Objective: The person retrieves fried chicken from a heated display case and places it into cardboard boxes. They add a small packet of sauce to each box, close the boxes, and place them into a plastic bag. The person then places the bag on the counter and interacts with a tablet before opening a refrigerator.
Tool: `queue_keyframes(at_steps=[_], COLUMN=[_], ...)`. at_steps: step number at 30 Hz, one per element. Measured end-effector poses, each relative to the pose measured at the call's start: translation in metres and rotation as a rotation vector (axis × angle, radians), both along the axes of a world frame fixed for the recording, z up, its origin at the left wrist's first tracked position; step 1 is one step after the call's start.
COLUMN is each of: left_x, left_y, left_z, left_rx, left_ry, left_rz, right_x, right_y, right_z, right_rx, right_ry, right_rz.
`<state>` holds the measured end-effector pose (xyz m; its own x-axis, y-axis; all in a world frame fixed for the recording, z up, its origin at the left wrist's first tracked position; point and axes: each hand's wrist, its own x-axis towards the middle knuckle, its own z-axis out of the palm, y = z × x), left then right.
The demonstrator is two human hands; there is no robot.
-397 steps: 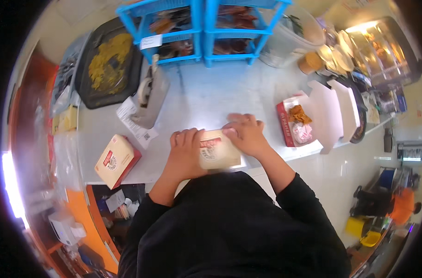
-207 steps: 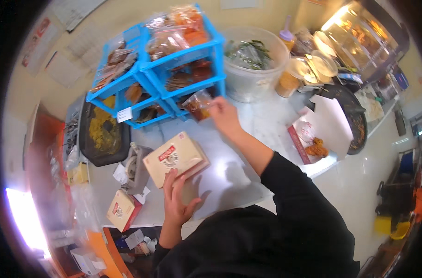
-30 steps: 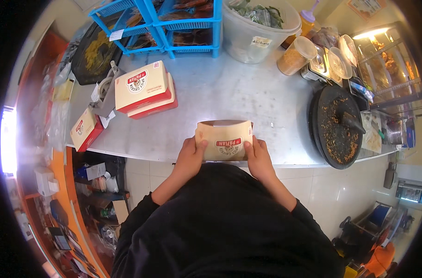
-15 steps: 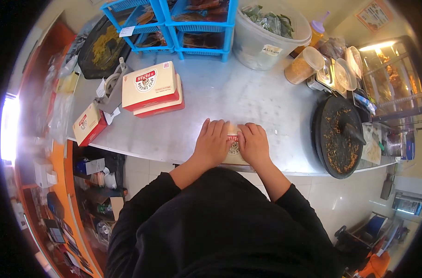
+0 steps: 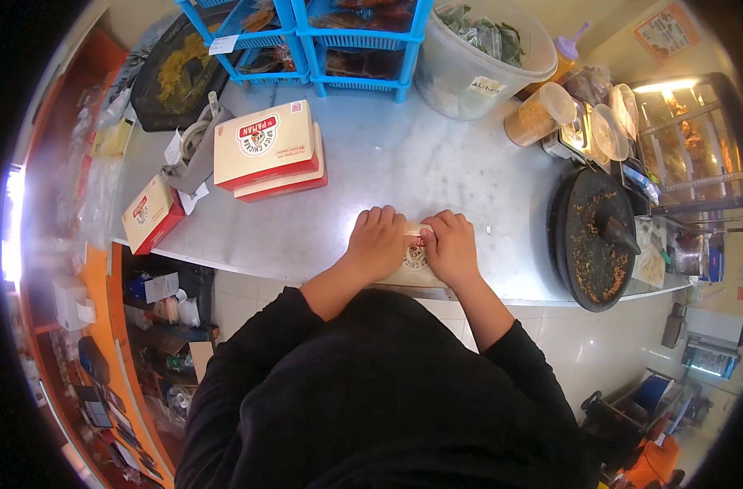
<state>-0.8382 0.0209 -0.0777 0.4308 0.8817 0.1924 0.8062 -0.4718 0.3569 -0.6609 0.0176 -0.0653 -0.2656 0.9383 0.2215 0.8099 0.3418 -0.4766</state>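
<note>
At the front edge of the metal table, my two hands grip a cream printed paper package (image 5: 414,258) with a round dark-and-red logo. Whether it is a bag or a box I cannot tell, since my hands cover both its sides. My left hand (image 5: 377,244) wraps its left side, fingers bent over the far edge. On the right side my right hand (image 5: 451,247) has its thumb pressed on the top, where a pale folded edge shows. Left of my hands, two cream-and-red cardboard boxes (image 5: 264,145) are stacked.
Another cream-and-red box (image 5: 153,213) lies at the table's left edge beside a tape dispenser (image 5: 194,147). Blue basket racks (image 5: 359,41) and a white bucket (image 5: 477,81) of leafy packets stand at the back. A dark stone mortar (image 5: 595,244) sits on the right, near a glass display case (image 5: 693,147).
My right hand has shifted slightly right, its thumb now over the package's top. More of the pale folded edge shows between my hands. The view has moved slightly.
</note>
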Motion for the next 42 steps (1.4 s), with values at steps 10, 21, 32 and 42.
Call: queue_keyframes(at_steps=[10, 21, 32, 42], left_x=[0.001, -0.002, -0.082, -0.300], left_y=[-0.003, -0.006, -0.008, -0.027], left_z=[0.004, 0.006, 0.019, 0.042], left_rx=[-0.036, -0.064, 0.028, -0.073], left_ry=[0.001, -0.295, -0.192, 0.067], left_rz=[0.025, 0.142, 0.012, -0.075], right_x=[-0.002, -0.006, -0.088, -0.292], right_y=[0.002, -0.006, -0.023, -0.011], right_z=[-0.001, -0.001, 0.005, -0.006], right_rx=[-0.015, 0.090, 0.126, 0.107], right_ry=[0.016, 0.076, 0.153, 0.078], right_rz=[-0.006, -0.029, -0.247, 0.033])
